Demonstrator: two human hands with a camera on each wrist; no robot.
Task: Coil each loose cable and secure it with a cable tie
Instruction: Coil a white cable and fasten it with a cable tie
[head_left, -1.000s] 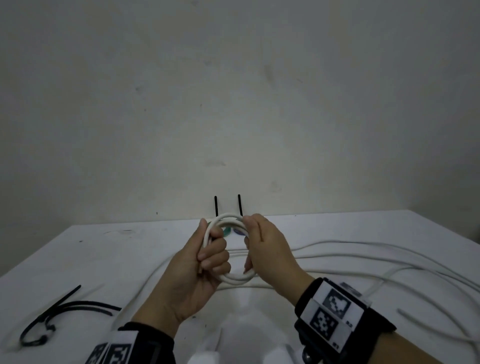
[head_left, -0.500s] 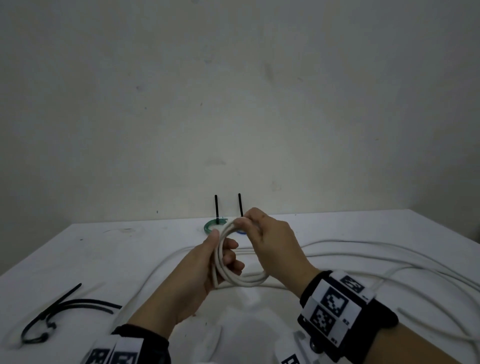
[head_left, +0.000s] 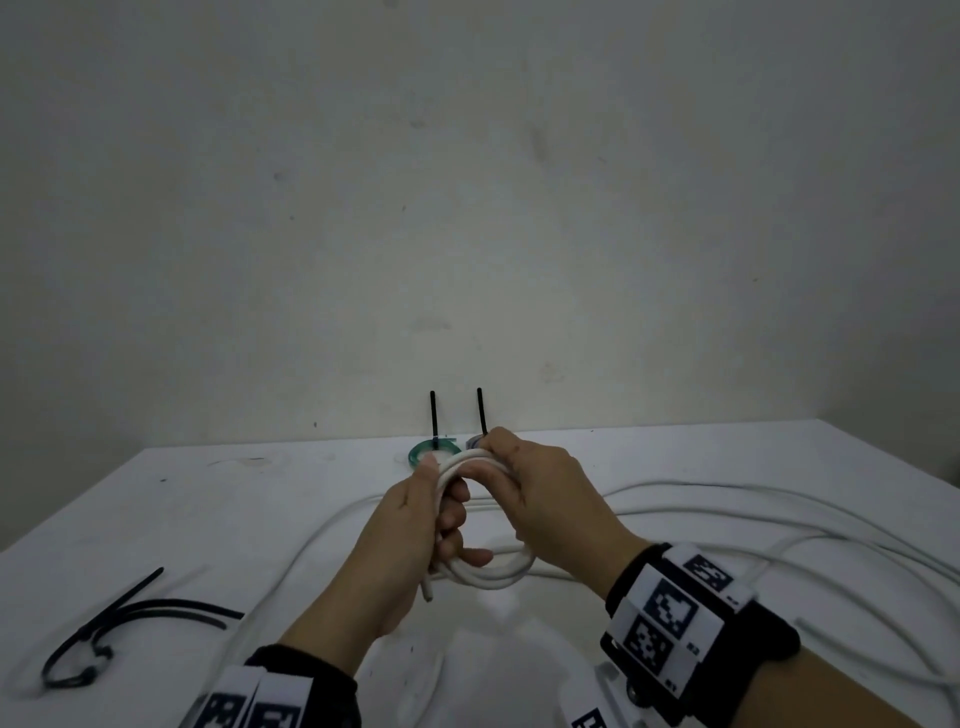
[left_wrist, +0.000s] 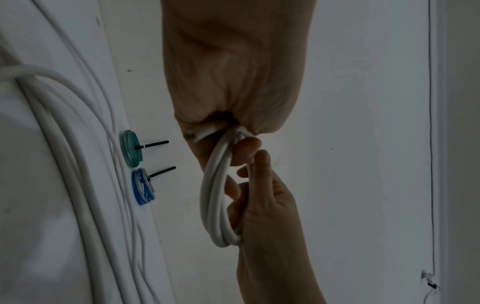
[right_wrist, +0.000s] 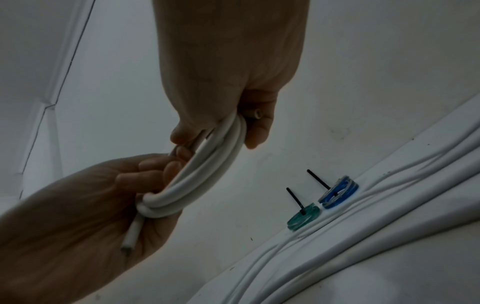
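white table (head_left: 218, 519) | one white cable coil (head_left: 485, 574) gripped by left hand (head_left: 415, 530) and right hand (head_left: 545, 499) | two tied coils (head_left: 434, 451)

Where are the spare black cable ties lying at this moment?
In the head view the black cable ties lie on the white table at its near left, left of the left hand, which holds the white cable coil.

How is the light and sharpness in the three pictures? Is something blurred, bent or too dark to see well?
Head view: dim, even light, no glare; the white coil and black cable ties are fairly sharp, the table edge bends from the wide lens. Left wrist view: the left hand is dark against the pale wall. Right wrist view: dim and soft, though the green coil and blue coil keep colour.
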